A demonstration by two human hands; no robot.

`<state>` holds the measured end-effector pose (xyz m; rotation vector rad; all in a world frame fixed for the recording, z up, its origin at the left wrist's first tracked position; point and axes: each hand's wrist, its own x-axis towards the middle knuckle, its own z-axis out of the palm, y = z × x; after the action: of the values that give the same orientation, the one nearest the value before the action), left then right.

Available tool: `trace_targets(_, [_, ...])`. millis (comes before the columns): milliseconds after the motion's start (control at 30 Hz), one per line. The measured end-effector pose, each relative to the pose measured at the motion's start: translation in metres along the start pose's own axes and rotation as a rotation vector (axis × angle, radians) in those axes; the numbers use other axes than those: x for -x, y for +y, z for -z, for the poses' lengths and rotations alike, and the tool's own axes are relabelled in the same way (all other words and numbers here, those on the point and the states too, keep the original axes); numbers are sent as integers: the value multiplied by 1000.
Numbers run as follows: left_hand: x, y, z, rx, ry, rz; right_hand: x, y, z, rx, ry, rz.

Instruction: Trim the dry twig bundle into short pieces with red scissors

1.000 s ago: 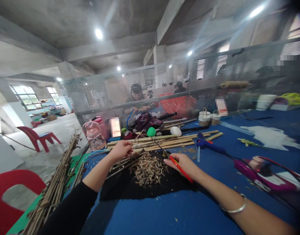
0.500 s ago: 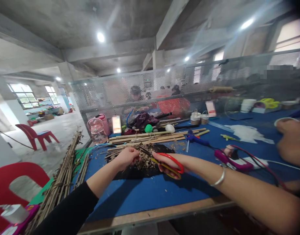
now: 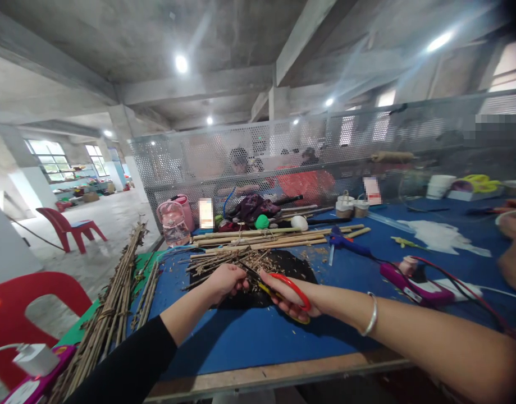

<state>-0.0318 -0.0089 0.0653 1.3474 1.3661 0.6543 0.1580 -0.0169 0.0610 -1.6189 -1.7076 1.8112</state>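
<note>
My right hand (image 3: 288, 294) grips a pair of scissors (image 3: 298, 290) with red and yellow handles, its dark blades pointing left toward my other hand. My left hand (image 3: 230, 282) is closed in a pinch just left of the blade tips; what sits between its fingers is too small to make out. Below and behind both hands, short dry twigs and clippings (image 3: 258, 261) lie heaped on a black cloth (image 3: 293, 266). Thin twigs (image 3: 202, 262) stick out of the heap to the left.
Beyond the heap lie long pale sticks (image 3: 266, 238) and a blue glue gun (image 3: 346, 242). A purple power strip (image 3: 413, 286) with cords is at right, near another person's hand (image 3: 514, 252). Bundled long twigs (image 3: 108, 308) lean at left by a red chair (image 3: 34, 303).
The whole view has shifted slightly, so things sit a little farther right. The scissors' handles look closer together than before. Both hands stay close to each other over the cloth.
</note>
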Motion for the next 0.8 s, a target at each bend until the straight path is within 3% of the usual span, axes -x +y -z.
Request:
trace_targets(100, [-3,0,0,-30,-9,10,4,-2,-2,8,-22,-74])
trace_targets(267, [-1,0,2,-118,-42,-12,9,-5,-3,31,-22,-72])
trace_targets(433, [5,5,23,-342,-175,6,17,-3,2,27,-16,-80])
trace_targets(500, [3,7,38,-483,-70,-46,20,0,7,-17,-36,-140])
trace_targets(633, [-5,10,60,-708,331,-253,22,6,16,-124,-108,-206])
trace_targets(700, [-10,8,62,-768,356,-294,22,10,20,-158,-129,-198])
trace_targets(800, [-14,-1,53,-789,246,-271,24,15,24,-201,-151,-152])
